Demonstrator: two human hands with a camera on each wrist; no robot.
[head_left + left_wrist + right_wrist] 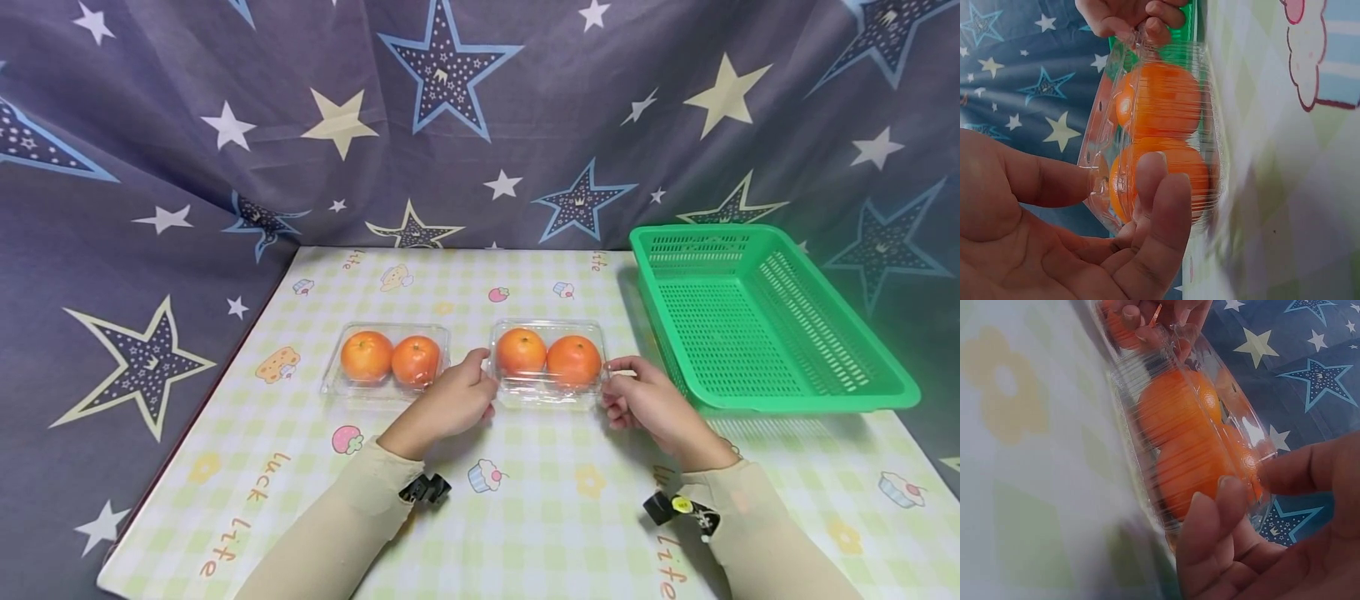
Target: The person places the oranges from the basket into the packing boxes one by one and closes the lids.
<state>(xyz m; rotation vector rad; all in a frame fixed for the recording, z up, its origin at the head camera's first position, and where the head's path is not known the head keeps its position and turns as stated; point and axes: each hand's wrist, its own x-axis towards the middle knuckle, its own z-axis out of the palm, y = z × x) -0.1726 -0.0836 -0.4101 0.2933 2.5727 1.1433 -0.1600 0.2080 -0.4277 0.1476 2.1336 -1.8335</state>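
A clear plastic clamshell box (550, 395) with two oranges (1166, 100) inside stands at the middle of the table, its lid lying over the fruit. My left hand (459, 393) pinches its left end, thumb at the rim and fingertips curled against the side in the left wrist view. At the opposite end my right hand (651, 406) pinches the rim the same way, with the thumb (1291, 470) along the lid edge. Left of my left hand is a second clear box (335, 385), also holding two oranges (366, 356).
A green plastic basket (757, 400) with slotted walls stands at the right, close beyond my right hand. The table carries a checked, printed cloth (525, 533). A dark star-patterned curtain (285, 75) hangs behind the table's back edge.
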